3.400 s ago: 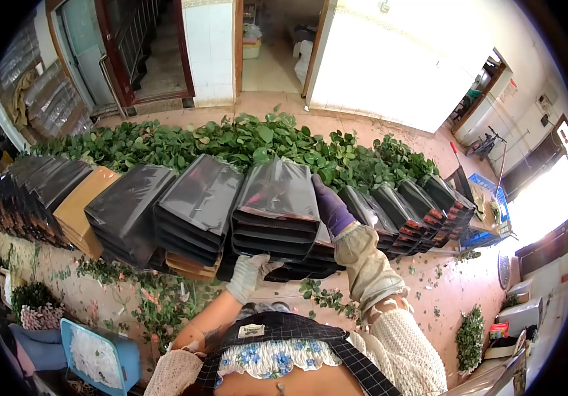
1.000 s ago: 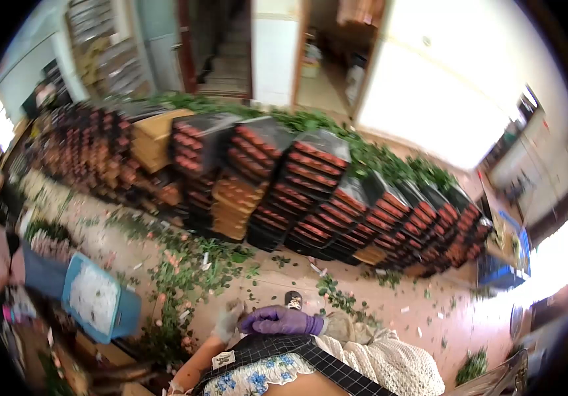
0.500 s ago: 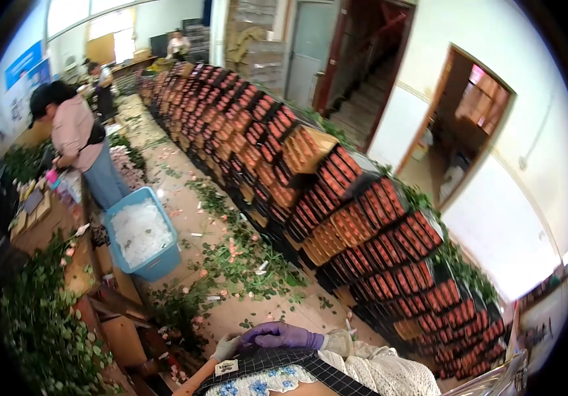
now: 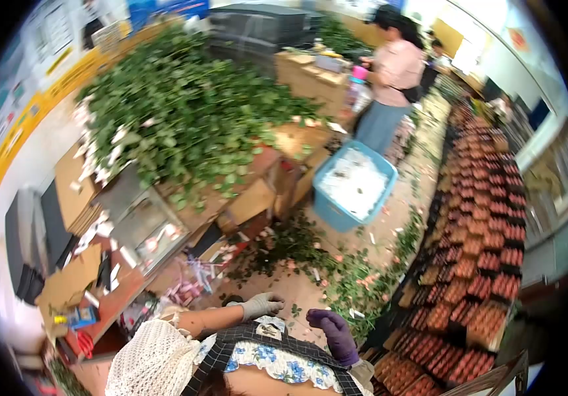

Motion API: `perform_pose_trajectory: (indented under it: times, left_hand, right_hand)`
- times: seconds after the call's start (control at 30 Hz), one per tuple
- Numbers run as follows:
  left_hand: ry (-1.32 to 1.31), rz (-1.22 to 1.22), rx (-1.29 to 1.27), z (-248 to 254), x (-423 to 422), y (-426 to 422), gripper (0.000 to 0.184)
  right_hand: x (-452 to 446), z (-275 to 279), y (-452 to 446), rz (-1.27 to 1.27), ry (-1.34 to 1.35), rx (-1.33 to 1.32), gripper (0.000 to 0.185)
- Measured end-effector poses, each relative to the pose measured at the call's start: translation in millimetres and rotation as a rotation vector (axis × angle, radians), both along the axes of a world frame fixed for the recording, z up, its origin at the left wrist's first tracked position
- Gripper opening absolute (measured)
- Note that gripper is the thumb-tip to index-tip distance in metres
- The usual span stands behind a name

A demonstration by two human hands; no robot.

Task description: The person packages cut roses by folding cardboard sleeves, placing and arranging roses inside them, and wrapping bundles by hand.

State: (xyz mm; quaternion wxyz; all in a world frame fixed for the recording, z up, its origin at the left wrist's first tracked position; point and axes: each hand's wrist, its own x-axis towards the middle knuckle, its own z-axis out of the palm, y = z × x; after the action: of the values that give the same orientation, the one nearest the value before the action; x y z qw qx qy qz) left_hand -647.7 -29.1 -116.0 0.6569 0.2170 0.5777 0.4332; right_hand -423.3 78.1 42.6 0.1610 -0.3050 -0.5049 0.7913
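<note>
My left hand [image 4: 263, 306], in a pale grey-white glove, reaches out ahead of my body with its fingers extended and nothing in them. My right hand [image 4: 336, 336], in a purple glove, is raised to the right, its fingers apart from the thumb and no object visible in it. A gap separates the two hands. Below and beyond them, cut green leaves and stems [image 4: 350, 277] with bits of pink petal litter the floor. A dark-checked apron [image 4: 237, 356] covers my front, just behind the hands.
Leafy rose stems [image 4: 185, 112] are heaped on the bench at left. A blue tub [image 4: 343, 214] with white contents stands ahead, beside a person in a pink shirt [image 4: 399, 63]. Stacked boxes of pink flowers [image 4: 455, 264] line the right. Red scissors [image 4: 84, 343] lie at lower left.
The view has swung left, bringing the bench and heaped stems in. My hands, together before, are now apart; the left has stretched out and the right has lifted.
</note>
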Motion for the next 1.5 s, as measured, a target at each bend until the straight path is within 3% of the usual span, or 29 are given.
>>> perform_pose_trajectory:
  times: [0.03, 0.27, 0.3, 0.4, 0.43, 0.5, 0.53, 0.6, 0.67, 0.73, 0.77, 0.8, 0.87, 0.9, 0.93, 0.97, 1.07, 1.17, 1.27, 1.3, 1.33, 1.4, 1.47, 1.5]
  left_hand:
    - [0.088, -0.01, -0.042, 30.5, -10.8, -4.9, 0.043]
    - [0.0, 0.365, 0.237, 88.5, -96.2, -79.4, 0.036]
    - [0.055, 0.339, 0.242, 109.6, -117.0, -93.3, 0.041]
    - [0.093, 0.385, 0.315, 175.8, -172.7, -139.5, 0.035]
    - [0.154, 0.389, 0.34, 191.0, -191.1, -153.9, 0.033]
    - [0.21, 0.432, 0.317, 224.0, -228.5, -177.8, 0.032]
    - [0.432, 0.475, 0.385, 240.3, -244.5, -182.6, 0.034]
    - [0.5, 0.622, 0.414, 268.8, -285.6, -179.2, 0.035]
    - [1.126, 0.498, 0.255, 288.8, -342.0, -167.3, 0.042]
    - [1.659, 0.383, 0.153, 292.8, -396.6, -129.1, 0.056]
    - [1.751, 0.275, 0.037, 285.0, -427.3, -104.6, 0.074]
    - [1.875, 0.158, -0.243, 262.1, -449.3, -78.8, 0.087]
    - [1.968, -0.01, -0.41, 230.4, -486.2, -38.9, 0.084]
    - [1.938, -0.181, -0.579, 210.8, -504.7, -23.7, 0.081]
    - [1.894, -0.351, -0.741, 197.5, -519.6, -10.4, 0.078]
    - [1.656, -0.381, -0.769, 205.7, -527.2, -0.2, 0.073]
    - [1.435, -0.281, -0.657, 244.8, -543.7, 1.6, 0.078]
    - [1.437, 0.103, -0.441, 298.4, -559.2, -16.7, 0.069]
    - [1.511, 0.341, -0.269, 301.0, -596.6, -40.8, 0.057]
    - [1.738, 0.243, -0.227, 282.0, -605.1, -51.5, 0.055]
    - [1.509, 0.289, -0.311, 265.6, -601.6, -52.2, 0.054]
    - [1.61, -0.193, -0.598, 245.1, -587.4, -41.3, 0.055]
    - [1.819, -0.298, -0.388, 213.2, -566.2, -44.2, 0.06]
    - [1.748, -0.25, -0.428, 210.3, -565.8, -43.9, 0.059]
  right_hand:
    - [-17.1, 6.7, 1.0, 0.059, 0.0, -0.004, 0.029]
    - [-171.1, 13.8, -3.5, 0.486, -0.062, 0.008, 0.035]
    - [-197.3, -1.2, -8.6, 0.535, -0.072, -0.001, 0.035]
    - [-269.5, -17.9, -36.9, 0.688, -0.104, 0.069, 0.035]
    - [-289.3, -21.4, -42.6, 0.783, -0.13, 0.205, 0.035]
    - [-317.0, -33.5, -45.6, 0.893, -0.189, 0.188, 0.032]
    - [-328.5, -43.7, -45.8, 0.945, -0.214, 0.179, 0.031]
    - [-347.5, -78.9, -26.6, 0.992, -0.306, 0.451, 0.036]
    - [-368.0, -104.1, 3.6, 1.055, -0.447, 0.783, 0.044]
    - [-382.0, -176.0, 40.1, 1.158, -0.578, 0.956, 0.048]
    - [-397.0, -175.9, 48.6, 1.185, -0.627, 0.963, 0.045]
    - [-410.7, -182.0, 59.4, 1.206, -0.643, 0.977, 0.044]
    - [-439.8, -212.4, 73.0, 1.234, -0.665, 0.986, 0.042]
    - [-439.7, -273.3, 86.5, 1.089, -0.431, 1.064, 0.036]
    - [-445.6, -287.4, 94.0, 1.065, -0.428, 1.078, 0.035]
    - [-457.1, -293.6, 102.2, 1.044, -0.425, 1.089, 0.035]
    - [-489.3, -284.9, 129.6, 1.017, -0.529, 1.111, 0.035]
    - [-531.9, -251.6, 171.9, 0.941, -0.614, 1.171, 0.034]
    - [-573.2, -225.7, 229.6, 0.815, -0.688, 1.268, 0.034]
    - [-585.5, -222.1, 249.3, 0.774, -0.711, 1.297, 0.034]
    - [-596.7, -225.7, 262.5, 0.747, -0.718, 1.32, 0.034]
    - [-614.6, -226.6, 299.7, 0.668, -0.747, 1.379, 0.033]
    - [-630.3, -219.9, 341.0, 0.588, -0.78, 1.421, 0.033]
    - [-634.5, -215.7, 358.2, 0.557, -0.797, 1.432, 0.033]
